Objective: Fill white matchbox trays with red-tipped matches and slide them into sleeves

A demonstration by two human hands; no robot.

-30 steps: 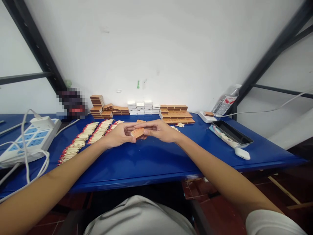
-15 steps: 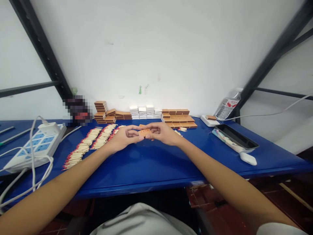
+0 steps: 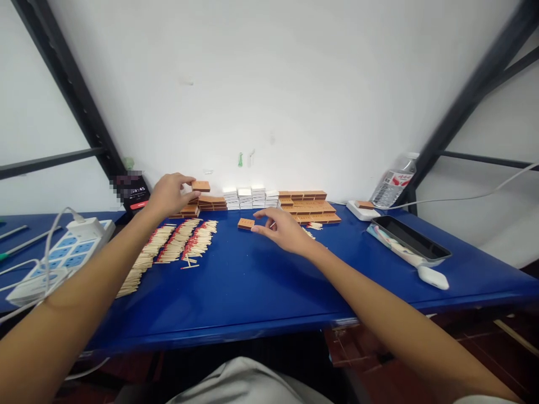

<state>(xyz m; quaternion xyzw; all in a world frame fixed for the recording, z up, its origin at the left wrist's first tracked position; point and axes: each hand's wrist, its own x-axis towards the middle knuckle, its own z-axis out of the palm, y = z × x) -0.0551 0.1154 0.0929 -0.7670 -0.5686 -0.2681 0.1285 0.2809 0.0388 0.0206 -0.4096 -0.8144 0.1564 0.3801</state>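
My left hand [image 3: 168,193] is stretched toward the back of the blue table [image 3: 252,286] and pinches an orange matchbox [image 3: 201,186] above the left stack of orange matchboxes [image 3: 197,205]. My right hand [image 3: 284,230] hovers low over the table, fingers loosely spread, its fingertips next to another orange matchbox [image 3: 246,224] lying flat. Rows of red-tipped matches [image 3: 177,247] lie to the left of it.
White inner boxes [image 3: 248,197] and a larger orange matchbox pile [image 3: 309,205] line the wall. A power strip with cables [image 3: 54,252] is at the left. A phone [image 3: 410,238], a white earbud case [image 3: 433,277] and a water bottle [image 3: 393,182] sit right.
Both hands held one matchbox together at the table's middle. Now my left hand has carried a matchbox back-left to the stack, and my right hand has let go and stays near a box on the table.
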